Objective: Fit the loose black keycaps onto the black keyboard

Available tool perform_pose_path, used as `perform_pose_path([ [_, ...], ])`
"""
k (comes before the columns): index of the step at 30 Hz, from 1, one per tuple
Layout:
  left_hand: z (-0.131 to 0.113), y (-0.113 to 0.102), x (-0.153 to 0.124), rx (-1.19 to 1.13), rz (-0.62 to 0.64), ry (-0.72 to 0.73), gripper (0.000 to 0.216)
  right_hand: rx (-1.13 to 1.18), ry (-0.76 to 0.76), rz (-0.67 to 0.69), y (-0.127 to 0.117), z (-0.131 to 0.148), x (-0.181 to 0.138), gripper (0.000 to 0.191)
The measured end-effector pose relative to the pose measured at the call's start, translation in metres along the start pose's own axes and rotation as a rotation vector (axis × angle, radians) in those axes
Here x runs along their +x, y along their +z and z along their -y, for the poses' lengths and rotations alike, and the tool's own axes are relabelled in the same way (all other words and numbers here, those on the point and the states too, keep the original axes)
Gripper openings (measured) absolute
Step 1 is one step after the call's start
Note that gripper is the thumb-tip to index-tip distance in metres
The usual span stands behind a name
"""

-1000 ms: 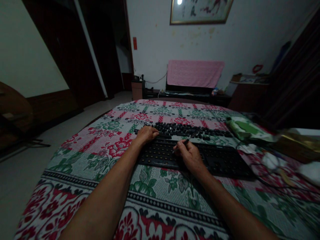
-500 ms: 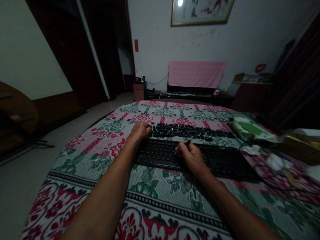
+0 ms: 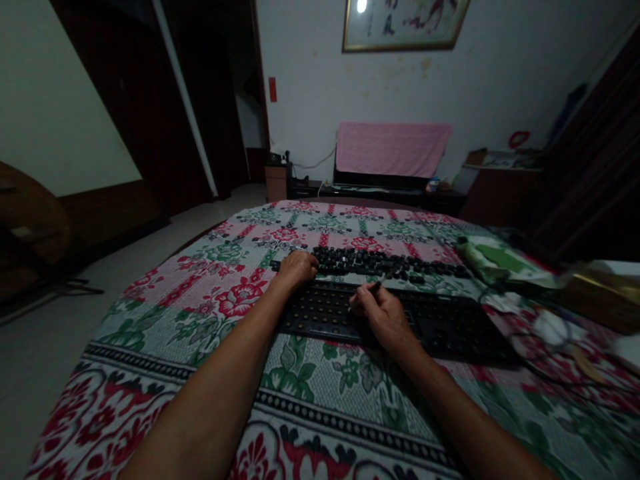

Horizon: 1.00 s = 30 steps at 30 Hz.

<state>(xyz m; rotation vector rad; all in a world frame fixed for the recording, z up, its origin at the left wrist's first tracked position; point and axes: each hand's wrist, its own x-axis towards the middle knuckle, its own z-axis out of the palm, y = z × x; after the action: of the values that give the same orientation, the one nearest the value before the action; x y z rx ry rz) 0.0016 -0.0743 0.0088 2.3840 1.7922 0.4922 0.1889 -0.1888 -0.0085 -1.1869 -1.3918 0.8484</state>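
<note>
A black keyboard [image 3: 320, 327] lies on the table with its keycaps off across the left part, showing rows of small pale studs. Behind it, loose black keycaps [image 3: 357, 259] form a long row. My left hand [image 3: 299, 268] is at the left end of that row, fingers curled down among the keycaps; whatever they pinch is hidden. My right hand [image 3: 383, 312] grips a thin dark pen-like tool [image 3: 376, 287] over the middle of the keyboard. The tool slants, its upper end toward the keycaps.
A floral tablecloth [image 3: 235, 297] covers the round table. On the right are a green and white packet [image 3: 503, 257], a box [image 3: 600, 293], crumpled white tissue [image 3: 503, 301] and a black cable [image 3: 550, 377]. A pink cloth [image 3: 393, 148] drapes a screen by the far wall.
My left hand has shifted right along the near edge of the loose keycaps, uncovering some dark pieces at its left. My right hand stays in nearly the same place with the tool.
</note>
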Motion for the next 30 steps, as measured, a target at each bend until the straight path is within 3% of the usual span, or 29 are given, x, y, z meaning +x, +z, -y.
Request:
perform_pose_path([
  [14, 0.005, -0.009, -0.003, 0.019, 0.105, 0.056, 0.022, 0.016, 0.011, 0.015, 0.0, 0.0, 0.0, 0.039],
  [22, 0.007, -0.009, 0.002, 0.009, 0.153, 0.034, 0.032, 0.015, -0.009, 0.034, 0.0, -0.002, 0.001, 0.035],
  [26, 0.004, -0.012, 0.007, 0.04, 0.225, 0.043, 0.028, -0.002, -0.003, 0.033, -0.001, 0.001, 0.0, 0.034],
  [30, -0.009, -0.022, 0.012, 0.206, 0.327, 0.148, 0.026, 0.012, -0.007, 0.033, 0.0, -0.002, 0.0, 0.033],
])
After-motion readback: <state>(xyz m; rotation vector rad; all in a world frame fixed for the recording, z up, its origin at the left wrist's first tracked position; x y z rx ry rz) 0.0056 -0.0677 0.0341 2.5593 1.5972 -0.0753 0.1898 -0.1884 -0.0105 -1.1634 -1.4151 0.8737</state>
